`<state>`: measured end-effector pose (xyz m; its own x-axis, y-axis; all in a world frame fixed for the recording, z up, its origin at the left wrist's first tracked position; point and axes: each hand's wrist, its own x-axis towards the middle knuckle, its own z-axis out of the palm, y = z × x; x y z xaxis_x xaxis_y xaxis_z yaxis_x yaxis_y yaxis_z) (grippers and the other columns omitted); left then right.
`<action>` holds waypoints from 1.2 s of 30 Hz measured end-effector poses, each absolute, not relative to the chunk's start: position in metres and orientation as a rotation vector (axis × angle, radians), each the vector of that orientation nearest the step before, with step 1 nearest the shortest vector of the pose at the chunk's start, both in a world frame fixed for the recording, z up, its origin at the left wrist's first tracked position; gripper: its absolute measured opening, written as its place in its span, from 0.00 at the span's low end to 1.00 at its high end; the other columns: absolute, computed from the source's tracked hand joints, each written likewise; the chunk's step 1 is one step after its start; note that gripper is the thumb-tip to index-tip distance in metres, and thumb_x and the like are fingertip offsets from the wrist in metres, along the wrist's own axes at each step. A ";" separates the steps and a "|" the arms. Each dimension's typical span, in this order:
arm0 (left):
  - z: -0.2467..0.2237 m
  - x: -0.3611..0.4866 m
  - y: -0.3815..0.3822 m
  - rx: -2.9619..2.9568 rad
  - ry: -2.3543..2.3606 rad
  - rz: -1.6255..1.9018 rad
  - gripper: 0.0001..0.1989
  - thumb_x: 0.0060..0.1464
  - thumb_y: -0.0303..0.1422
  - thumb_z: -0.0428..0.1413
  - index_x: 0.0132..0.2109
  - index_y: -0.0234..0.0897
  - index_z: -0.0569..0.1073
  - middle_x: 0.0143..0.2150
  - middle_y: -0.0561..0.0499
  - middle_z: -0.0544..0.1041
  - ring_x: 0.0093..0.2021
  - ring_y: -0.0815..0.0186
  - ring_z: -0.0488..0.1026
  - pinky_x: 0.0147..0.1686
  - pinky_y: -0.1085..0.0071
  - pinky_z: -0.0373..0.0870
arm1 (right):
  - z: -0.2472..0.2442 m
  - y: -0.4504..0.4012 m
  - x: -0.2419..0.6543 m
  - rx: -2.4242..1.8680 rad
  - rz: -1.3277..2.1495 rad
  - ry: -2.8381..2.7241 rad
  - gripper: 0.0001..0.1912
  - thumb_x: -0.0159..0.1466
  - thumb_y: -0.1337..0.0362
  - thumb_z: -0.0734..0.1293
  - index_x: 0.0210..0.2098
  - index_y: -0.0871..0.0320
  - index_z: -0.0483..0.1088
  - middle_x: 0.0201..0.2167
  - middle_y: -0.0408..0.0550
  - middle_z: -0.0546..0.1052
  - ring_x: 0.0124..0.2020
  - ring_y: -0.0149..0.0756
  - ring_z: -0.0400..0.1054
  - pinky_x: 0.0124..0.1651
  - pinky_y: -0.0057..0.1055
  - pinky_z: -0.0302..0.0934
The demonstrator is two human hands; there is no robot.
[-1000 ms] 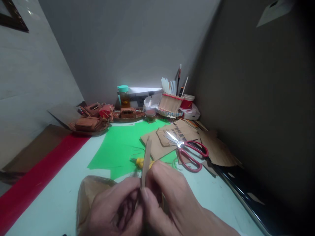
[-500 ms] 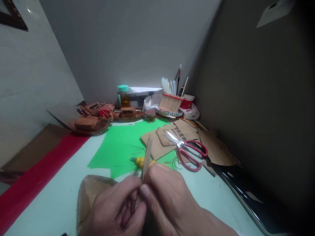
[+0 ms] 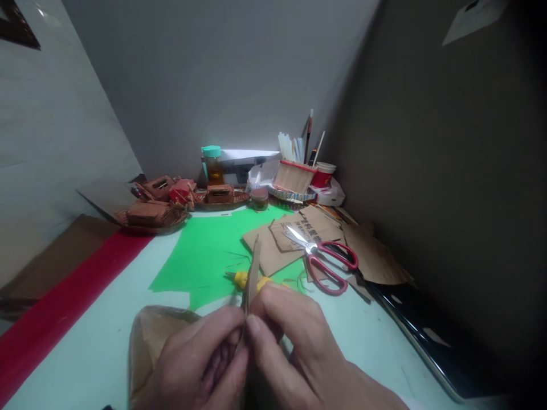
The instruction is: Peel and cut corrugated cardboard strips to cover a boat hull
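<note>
From my station I read the left hand (image 3: 192, 361) as closed in a pinch, thumb and curled forefinger on the lower part of a narrow cardboard strip (image 3: 253, 276). The right hand (image 3: 299, 353) meets it there, thumb and forefinger also pinching the strip's lower part. The strip stands at a slant between the hands, free end up and away from the wearer; I judge that holding it low from both sides steadies it and leaves the upper length clear. How far it runs inside the palms I cannot tell. Just beyond, partly covered by the strip and the right hand, is a yellow tool (image 3: 240, 279), dark tip pointing left, probably parked there for easy reach. Near the left hand stands a brown container (image 3: 135, 341), its contents mostly out of my sight. Further out, a green sheet (image 3: 192, 253) covers part of the pale tabletop (image 3: 96, 341), perhaps as protection. To its right, red-handled scissors (image 3: 311, 249) lie over printed cardboard (image 3: 322, 223), blades parted and handles toward the wearer's right, convenient for that hand. Along the back, brown model boats (image 3: 151, 213) and a stick holder (image 3: 294, 177) sit out of the working space, I assume deliberately.
</note>
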<state>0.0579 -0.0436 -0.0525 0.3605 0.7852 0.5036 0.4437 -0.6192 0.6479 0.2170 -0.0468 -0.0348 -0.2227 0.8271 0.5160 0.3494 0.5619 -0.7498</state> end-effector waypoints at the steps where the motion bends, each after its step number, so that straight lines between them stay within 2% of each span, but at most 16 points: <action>1: -0.052 0.058 -0.043 2.213 1.076 1.151 0.08 0.60 0.27 0.51 0.34 0.47 0.63 0.23 0.62 0.61 0.19 0.73 0.62 0.20 0.81 0.63 | -0.033 -0.046 0.218 -0.966 0.637 -1.812 0.10 0.64 0.72 0.57 0.26 0.56 0.57 0.23 0.38 0.61 0.26 0.28 0.58 0.32 0.28 0.54; 4: -0.052 0.056 -0.043 2.146 1.105 1.126 0.06 0.61 0.29 0.51 0.38 0.48 0.68 0.24 0.61 0.63 0.21 0.71 0.66 0.22 0.79 0.64 | -0.028 -0.042 0.219 -0.940 0.685 -1.821 0.11 0.64 0.72 0.57 0.25 0.57 0.58 0.22 0.39 0.63 0.25 0.28 0.58 0.30 0.27 0.54; 7: -0.049 0.055 -0.042 2.082 1.123 1.082 0.05 0.61 0.32 0.52 0.36 0.47 0.70 0.25 0.60 0.67 0.23 0.71 0.68 0.24 0.78 0.66 | -0.028 -0.040 0.220 -0.939 0.688 -1.816 0.11 0.63 0.72 0.57 0.24 0.57 0.58 0.21 0.39 0.63 0.24 0.28 0.58 0.29 0.27 0.53; 10: -0.046 0.055 -0.042 2.019 1.108 1.055 0.06 0.61 0.34 0.52 0.35 0.48 0.70 0.24 0.61 0.67 0.24 0.72 0.67 0.26 0.80 0.66 | -0.030 -0.041 0.220 -0.937 0.655 -1.823 0.11 0.63 0.72 0.58 0.25 0.57 0.57 0.22 0.39 0.62 0.24 0.28 0.57 0.29 0.27 0.53; 16: -0.042 0.058 -0.043 1.935 1.037 1.060 0.07 0.63 0.34 0.51 0.40 0.53 0.72 0.26 0.63 0.68 0.26 0.72 0.67 0.30 0.81 0.66 | -0.034 -0.043 0.218 -0.940 0.589 -1.821 0.10 0.61 0.74 0.59 0.26 0.56 0.55 0.22 0.38 0.60 0.25 0.27 0.56 0.30 0.26 0.51; 21: -0.043 0.058 -0.044 1.882 1.054 1.042 0.07 0.63 0.35 0.50 0.37 0.50 0.72 0.27 0.62 0.70 0.28 0.72 0.69 0.32 0.81 0.67 | -0.037 -0.041 0.213 -0.930 0.500 -1.778 0.12 0.58 0.74 0.59 0.23 0.55 0.51 0.20 0.37 0.58 0.22 0.26 0.54 0.27 0.26 0.49; 26: -0.041 0.058 -0.043 1.893 1.026 1.060 0.08 0.63 0.33 0.50 0.35 0.48 0.71 0.26 0.62 0.72 0.27 0.71 0.70 0.31 0.81 0.68 | -0.038 -0.039 0.212 -0.956 0.443 -1.750 0.13 0.57 0.73 0.59 0.23 0.55 0.50 0.19 0.37 0.57 0.21 0.26 0.53 0.26 0.25 0.49; 30: -0.043 0.056 -0.042 2.001 1.053 1.074 0.09 0.63 0.33 0.50 0.33 0.46 0.69 0.24 0.61 0.69 0.26 0.72 0.71 0.28 0.81 0.67 | -0.038 -0.038 0.211 -0.952 0.421 -1.741 0.13 0.56 0.74 0.59 0.22 0.55 0.51 0.18 0.36 0.57 0.19 0.25 0.53 0.24 0.24 0.49; 34: -0.051 0.054 -0.042 2.092 1.106 1.196 0.07 0.61 0.29 0.53 0.38 0.50 0.69 0.23 0.63 0.65 0.19 0.73 0.67 0.20 0.81 0.64 | -0.038 -0.041 0.209 -1.007 0.435 -1.693 0.10 0.55 0.73 0.59 0.22 0.56 0.54 0.17 0.37 0.60 0.20 0.25 0.55 0.25 0.23 0.50; 36: -0.054 0.054 -0.043 2.149 1.094 1.263 0.09 0.60 0.27 0.53 0.40 0.52 0.69 0.24 0.64 0.67 0.18 0.74 0.67 0.20 0.82 0.65 | -0.036 -0.041 0.210 -1.008 0.453 -1.732 0.10 0.54 0.73 0.59 0.21 0.56 0.53 0.17 0.37 0.60 0.20 0.25 0.55 0.25 0.22 0.50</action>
<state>0.0535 -0.0429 -0.0537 0.2792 0.7962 0.5368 0.4181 -0.6041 0.6784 0.2096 -0.0414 -0.0359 -0.1127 0.8011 0.5878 0.4110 0.5761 -0.7065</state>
